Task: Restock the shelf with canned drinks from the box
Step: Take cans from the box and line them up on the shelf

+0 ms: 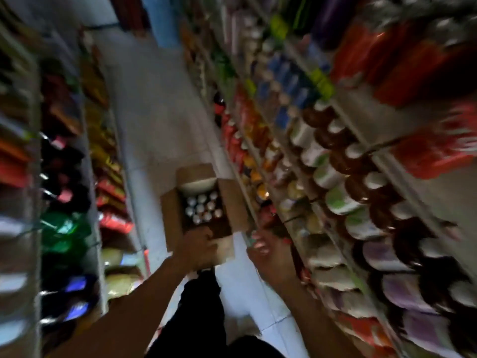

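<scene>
An open cardboard box (233,202) stands on the pale aisle floor, flaps spread. Several silver-topped cans (204,208) fill its far half, and the near half is dark. My left hand (200,245) reaches over the box's near edge with curled fingers; blur hides what it touches. To the right of the box, my right hand (263,250) grips a small pale can (249,237) low beside the right-hand shelf (333,161). The whole view is motion-blurred.
Stocked shelves line both sides of a narrow aisle: jars and bottles on the right, snack bags (64,228) on the left. The pale floor (154,112) runs back to a blue door. My dark-trousered legs (204,306) are below the box.
</scene>
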